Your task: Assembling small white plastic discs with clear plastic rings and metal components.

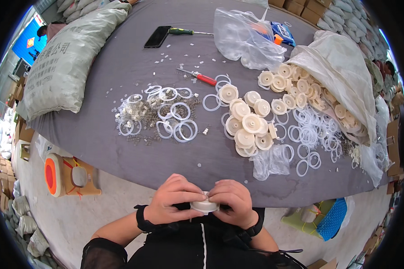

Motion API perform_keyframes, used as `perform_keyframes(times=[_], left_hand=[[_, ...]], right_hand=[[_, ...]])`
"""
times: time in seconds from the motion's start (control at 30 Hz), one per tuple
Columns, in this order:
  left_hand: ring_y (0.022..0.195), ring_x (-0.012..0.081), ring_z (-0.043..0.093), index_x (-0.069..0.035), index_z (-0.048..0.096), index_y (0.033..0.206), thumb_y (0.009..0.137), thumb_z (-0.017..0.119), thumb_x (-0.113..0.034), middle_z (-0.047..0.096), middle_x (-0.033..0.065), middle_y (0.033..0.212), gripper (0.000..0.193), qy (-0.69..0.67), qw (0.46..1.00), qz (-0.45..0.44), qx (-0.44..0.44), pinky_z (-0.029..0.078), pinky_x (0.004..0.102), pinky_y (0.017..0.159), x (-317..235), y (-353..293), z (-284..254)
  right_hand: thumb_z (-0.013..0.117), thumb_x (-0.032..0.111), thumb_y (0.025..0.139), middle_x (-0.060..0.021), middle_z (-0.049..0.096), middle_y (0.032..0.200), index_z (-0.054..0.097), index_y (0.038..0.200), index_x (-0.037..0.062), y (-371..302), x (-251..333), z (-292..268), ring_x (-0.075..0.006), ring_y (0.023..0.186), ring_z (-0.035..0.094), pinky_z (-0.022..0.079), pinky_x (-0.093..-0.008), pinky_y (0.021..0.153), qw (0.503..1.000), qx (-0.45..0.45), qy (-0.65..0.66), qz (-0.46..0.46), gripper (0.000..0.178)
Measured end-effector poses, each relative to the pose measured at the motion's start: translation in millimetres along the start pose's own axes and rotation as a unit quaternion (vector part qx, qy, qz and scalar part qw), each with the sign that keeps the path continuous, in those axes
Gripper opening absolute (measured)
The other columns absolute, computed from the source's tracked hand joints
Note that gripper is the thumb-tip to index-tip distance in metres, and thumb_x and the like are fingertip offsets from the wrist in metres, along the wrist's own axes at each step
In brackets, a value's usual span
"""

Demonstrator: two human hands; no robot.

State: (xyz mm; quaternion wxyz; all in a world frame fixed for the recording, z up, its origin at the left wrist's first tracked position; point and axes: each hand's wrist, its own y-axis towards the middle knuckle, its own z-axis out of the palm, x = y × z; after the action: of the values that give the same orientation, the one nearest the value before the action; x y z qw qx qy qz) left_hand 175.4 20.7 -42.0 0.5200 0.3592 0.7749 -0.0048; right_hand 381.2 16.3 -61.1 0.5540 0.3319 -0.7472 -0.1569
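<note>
While a fat sack slumps at the left of the desk, I'm seeing loose clear rings next, then the left hand, grip closed on one white plastic cap by the near edge, then the right hand, also closed on that cap. Further right there's a big heap of cream wheels.

On the counter, reading its middle as the dial's centre and its far side as twelve, a screwdriver is lying at twelve, a plastic bag at one. At three, an open sack is spilling discs; more are heaping at four, beside rings. At six, fingers are holding a cap. Small parts are lying under other rings near eight, a woven sack is resting at ten, a smartphone at eleven.
</note>
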Motion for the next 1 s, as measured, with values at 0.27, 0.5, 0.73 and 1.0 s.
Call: perform_keyframes(times=[0.27,0.5,0.73,1.0], left_hand=[[0.071,0.0087,0.052,-0.003,0.064,0.104,0.084,0.063,-0.013,0.056,0.0029,0.092,0.022,-0.208,0.932,-0.297,-0.004,0.043,0.0212,0.064,27.2,18.8,5.5],[0.076,0.0110,0.057,0.001,0.052,0.118,0.085,0.059,-0.010,0.057,0.0085,0.105,0.035,-0.216,0.905,-0.306,-0.202,0.049,0.0245,0.066,60.5,59.0,-10.8],[0.067,0.0055,0.047,-0.002,0.060,0.101,0.077,0.061,-0.001,0.052,0.0036,0.099,0.024,-0.014,0.948,-0.237,-0.210,0.038,0.0188,0.056,59.1,26.0,-3.3],[0.066,0.0085,0.049,-0.003,0.065,0.088,0.078,0.062,-0.002,0.056,0.0038,0.087,0.011,0.020,0.952,-0.239,-0.188,0.038,0.0208,0.056,52.3,-0.8,2.1]], right_hand=[[0.069,0.001,0.072,-0.0076,0.058,0.093,0.055,0.099,0.0028,-18.1,-17.3,7.4,-0.0168,0.087,0.058,0.046,-0.0299,0.082,0.939,-0.041,0.146,0.310,0.031],[0.066,0.003,0.077,-0.0061,0.061,0.091,0.055,0.109,0.0006,-29.2,-24.5,-7.4,-0.0117,0.079,0.059,0.048,-0.0249,0.075,0.910,-0.154,0.140,0.358,0.034],[0.058,0.003,0.081,-0.0043,0.061,0.073,0.062,0.094,0.0005,-33.0,-41.7,-92.0,-0.0090,0.062,0.056,0.044,-0.0229,0.057,0.830,-0.387,-0.108,0.385,0.014],[0.065,0.010,0.075,-0.0103,0.058,0.077,0.064,0.091,0.0034,-19.8,-104.5,-132.4,-0.0229,0.069,0.056,0.045,-0.0331,0.066,0.848,-0.172,-0.357,0.352,0.017]])
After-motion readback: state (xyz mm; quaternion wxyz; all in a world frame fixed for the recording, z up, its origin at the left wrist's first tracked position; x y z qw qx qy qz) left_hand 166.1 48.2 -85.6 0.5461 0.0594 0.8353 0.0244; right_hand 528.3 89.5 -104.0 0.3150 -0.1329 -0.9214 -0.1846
